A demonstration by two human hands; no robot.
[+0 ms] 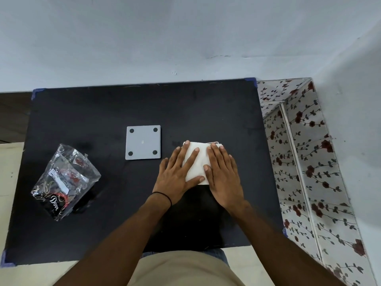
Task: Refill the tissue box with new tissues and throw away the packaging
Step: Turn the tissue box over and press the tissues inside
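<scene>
A white stack of tissues (197,163) lies on the black table (103,112), right of centre. My left hand (177,178) rests flat on its left side with fingers spread. Pressed flat on the stack's right side is my right hand (223,174). A thin edge of something shows under the stack's far right corner; I cannot tell what it is. A grey square plate with black pads at its corners (143,142), seemingly the tissue box's bottom, lies just left of the tissues. The crumpled clear plastic packaging (66,180) sits at the table's left.
A floral-patterned open bin or box (305,162) stands against the table's right edge. A pale wall runs behind the table. Blue tape marks the table corners.
</scene>
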